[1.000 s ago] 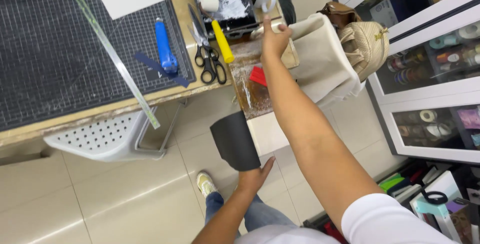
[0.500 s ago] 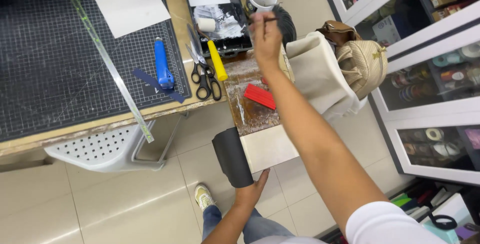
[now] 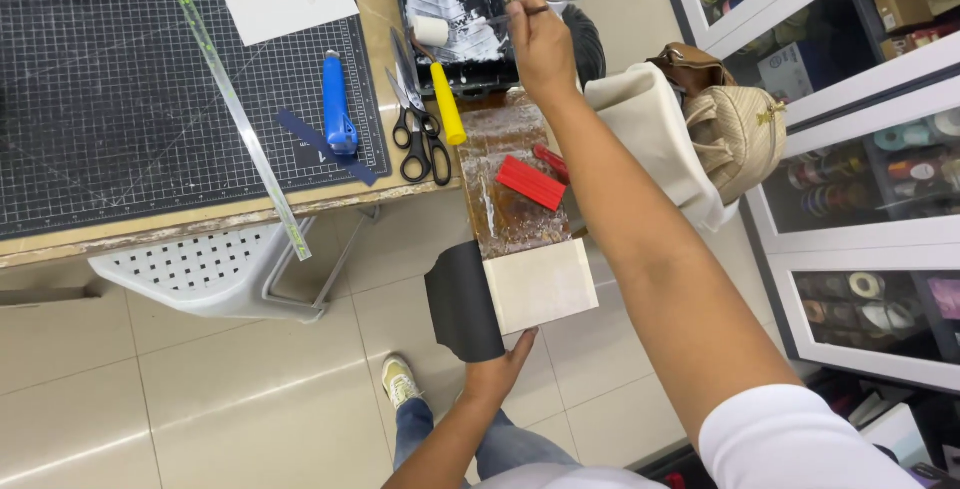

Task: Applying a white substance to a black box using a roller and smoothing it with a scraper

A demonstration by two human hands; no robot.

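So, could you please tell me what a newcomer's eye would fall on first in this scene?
Probably the right hand, stretched out with a thin brush to the black paint tray smeared with white paste, beside the yellow-handled roller. Below it, the left hand holds a curled black sheet against a pale rectangular board. Two red flat bars lie on the glossy brown board above it.

Bare right hand (image 3: 540,44) and long bare forearm, short white sleeve (image 3: 800,439) at the shoulder, bare left hand (image 3: 497,374) and forearm, white shirt edge at the bottom, blue jeans (image 3: 455,444), pale sneaker (image 3: 402,381) with light laces
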